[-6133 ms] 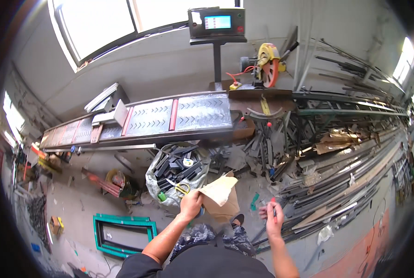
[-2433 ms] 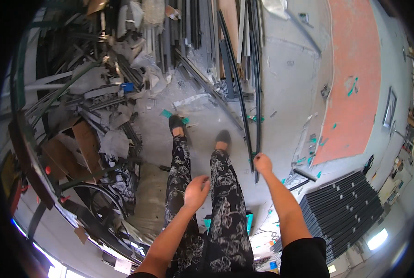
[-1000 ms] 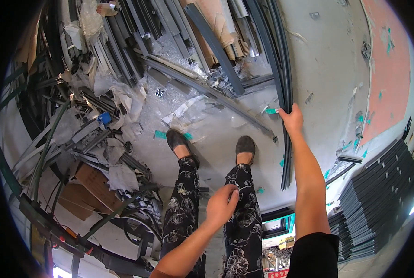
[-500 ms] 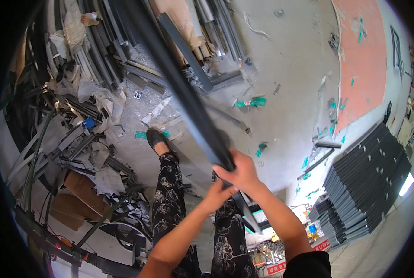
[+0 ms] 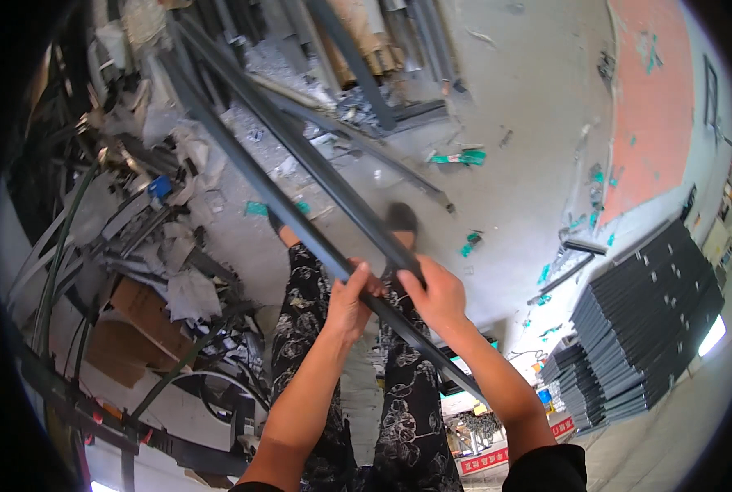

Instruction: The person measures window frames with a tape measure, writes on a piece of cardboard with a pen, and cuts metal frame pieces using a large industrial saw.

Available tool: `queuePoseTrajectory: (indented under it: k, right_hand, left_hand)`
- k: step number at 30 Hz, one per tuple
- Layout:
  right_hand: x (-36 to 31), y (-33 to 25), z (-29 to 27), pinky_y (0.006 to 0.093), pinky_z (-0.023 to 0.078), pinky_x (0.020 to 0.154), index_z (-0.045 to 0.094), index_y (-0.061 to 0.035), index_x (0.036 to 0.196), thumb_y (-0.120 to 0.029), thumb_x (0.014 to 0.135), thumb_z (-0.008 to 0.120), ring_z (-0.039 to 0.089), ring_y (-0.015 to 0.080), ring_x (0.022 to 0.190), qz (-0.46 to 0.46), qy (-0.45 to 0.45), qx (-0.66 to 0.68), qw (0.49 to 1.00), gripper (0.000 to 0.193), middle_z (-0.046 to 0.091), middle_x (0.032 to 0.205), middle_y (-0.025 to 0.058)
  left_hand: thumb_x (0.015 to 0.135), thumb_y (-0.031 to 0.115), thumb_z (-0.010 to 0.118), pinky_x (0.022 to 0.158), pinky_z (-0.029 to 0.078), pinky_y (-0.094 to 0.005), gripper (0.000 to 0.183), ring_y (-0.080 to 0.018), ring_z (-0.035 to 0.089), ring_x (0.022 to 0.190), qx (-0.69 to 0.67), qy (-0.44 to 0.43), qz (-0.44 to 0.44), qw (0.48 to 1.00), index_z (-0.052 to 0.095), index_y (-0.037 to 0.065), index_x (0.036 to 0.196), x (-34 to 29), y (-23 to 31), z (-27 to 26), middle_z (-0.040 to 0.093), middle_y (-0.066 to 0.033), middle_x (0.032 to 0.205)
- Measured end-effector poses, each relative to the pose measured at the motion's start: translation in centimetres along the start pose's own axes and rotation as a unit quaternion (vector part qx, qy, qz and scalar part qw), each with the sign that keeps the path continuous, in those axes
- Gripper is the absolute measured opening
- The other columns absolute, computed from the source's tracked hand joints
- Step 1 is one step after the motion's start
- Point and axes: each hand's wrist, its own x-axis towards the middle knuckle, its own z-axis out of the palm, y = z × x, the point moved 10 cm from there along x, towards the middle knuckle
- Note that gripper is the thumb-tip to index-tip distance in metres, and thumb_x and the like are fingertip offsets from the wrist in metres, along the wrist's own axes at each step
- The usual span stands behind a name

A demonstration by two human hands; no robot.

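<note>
Two long dark grey bars run from the upper left down to my hands, splayed slightly apart. My left hand [image 5: 351, 307] is wrapped round the left bar [image 5: 255, 170], whose near end passes on down to the lower right beside my right forearm. Around the near part of the right bar [image 5: 325, 176] closes my right hand [image 5: 441, 303], level with my thigh. The far ends of both bars merge into the pile at the upper left and are hard to tell apart.
Dark strips and torn wrapping [image 5: 193, 156] lie heaped on the left, near a cardboard box [image 5: 148, 328]. A stack of dark bars [image 5: 649, 312] stands at the right. Green tape scraps [image 5: 464, 157] dot the floor around my shoes [image 5: 401, 217].
The bars, seen together as one thick dark length before, are now spread apart. My hands have separated, the left moving up and leftward, and the far ends have swung left.
</note>
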Motion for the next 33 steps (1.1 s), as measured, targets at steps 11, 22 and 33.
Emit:
queuePoseTrajectory:
  k: [11,22,33]
  right_hand:
    - [-5.4,-0.8,2.1,0.0389,0.045,0.061,0.058,-0.0051,0.106,-0.024,0.088,0.051,0.057,0.0323,0.071,0.037,0.000,-0.003,0.999,0.027,0.059,0.078,0.0130]
    - [-6.1,-1.8,2.2,0.0378,0.046,0.059,0.059,-0.0048,0.104,-0.024,0.087,0.052,0.057,0.0311,0.067,0.037,-0.020,-0.008,0.999,0.026,0.059,0.076,0.0131]
    - [-13.2,1.0,3.2,0.0421,0.047,0.071,0.039,-0.0034,0.124,-0.032,0.067,0.071,0.058,0.0364,0.084,0.098,-0.129,-0.007,0.987,0.072,0.058,0.099,0.0200]
  left_hand:
    - [0.073,0.007,0.061,0.103,0.031,-0.0461,0.063,-0.0258,0.033,0.127,-0.124,-0.144,-0.088,0.978,0.034,0.013,0.130,-1.0,1.1,2.0,0.043,-0.0118,0.127]
    - [0.074,0.014,0.068,0.101,0.033,-0.0448,0.071,-0.0280,0.036,0.123,-0.092,-0.192,-0.098,0.972,0.028,0.016,0.133,-1.9,1.3,3.3,0.045,-0.0135,0.123]
    - [0.083,0.031,0.060,0.071,0.046,-0.0358,0.022,-0.0186,0.051,0.062,-0.070,-0.089,-0.040,0.993,0.052,0.010,0.085,-1.2,2.1,0.2,0.048,-0.0032,0.062]
